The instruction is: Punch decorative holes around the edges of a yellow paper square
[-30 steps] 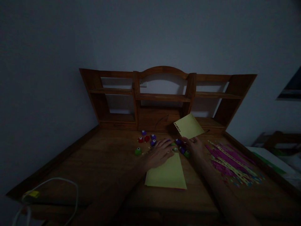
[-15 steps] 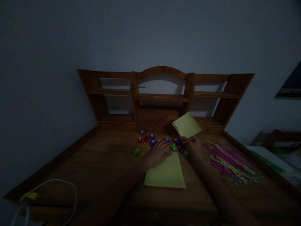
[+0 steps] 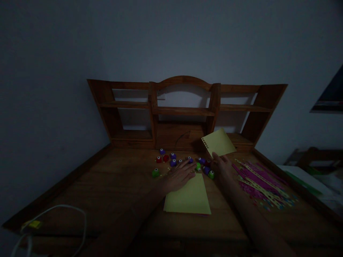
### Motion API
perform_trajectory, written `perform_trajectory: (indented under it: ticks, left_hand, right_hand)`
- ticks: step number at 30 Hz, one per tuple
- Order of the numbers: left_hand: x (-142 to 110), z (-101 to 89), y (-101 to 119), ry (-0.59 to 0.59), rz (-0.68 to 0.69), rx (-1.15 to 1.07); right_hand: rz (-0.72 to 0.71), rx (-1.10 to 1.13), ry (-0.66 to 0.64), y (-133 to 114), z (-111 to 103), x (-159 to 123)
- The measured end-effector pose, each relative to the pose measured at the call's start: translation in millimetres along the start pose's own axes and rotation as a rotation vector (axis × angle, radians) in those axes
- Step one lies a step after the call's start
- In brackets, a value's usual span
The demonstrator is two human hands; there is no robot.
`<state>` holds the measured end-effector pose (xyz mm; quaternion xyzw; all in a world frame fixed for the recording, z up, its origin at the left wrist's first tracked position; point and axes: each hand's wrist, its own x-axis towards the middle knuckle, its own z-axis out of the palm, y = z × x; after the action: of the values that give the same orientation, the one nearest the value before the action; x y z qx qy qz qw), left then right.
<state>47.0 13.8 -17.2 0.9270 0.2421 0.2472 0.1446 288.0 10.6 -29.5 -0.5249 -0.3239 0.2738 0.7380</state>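
My left hand (image 3: 179,177) lies flat over the upper left part of a stack of yellow paper (image 3: 189,200), its fingers stretched out and a little apart. Raised off the desk, a loose yellow sheet (image 3: 219,142) with a row of punched holes along its left edge is pinched by one corner in my right hand (image 3: 222,165). Just beyond the stack sit several small purple, red and green pieces with eye-like tops, among them a green one (image 3: 155,173) left of my left hand and a purple one (image 3: 173,156).
At the right lies a pile of pink and yellow paper strips (image 3: 261,182) with tiny scraps. A wooden shelf unit (image 3: 184,111) stands along the back of the desk (image 3: 115,185). A white cable (image 3: 85,221) loops at the front left beside a small yellow object (image 3: 34,224).
My right hand has shifted slightly to the right, carrying the loose sheet with it. The left hand stays on the stack.
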Motion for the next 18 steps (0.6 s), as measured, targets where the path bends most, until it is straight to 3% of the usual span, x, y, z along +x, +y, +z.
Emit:
perform_trajectory:
  ticks: [6,18]
  left_hand:
    - [1,2.1,-4,-0.063,-0.015,0.089]
    - [2,3.0,-5,-0.050,-0.002,0.048]
  right_hand:
    - [0.025,-0.103,0.042,-12,0,-4]
    - [-0.010,-0.093,0.024,8,-7,10]
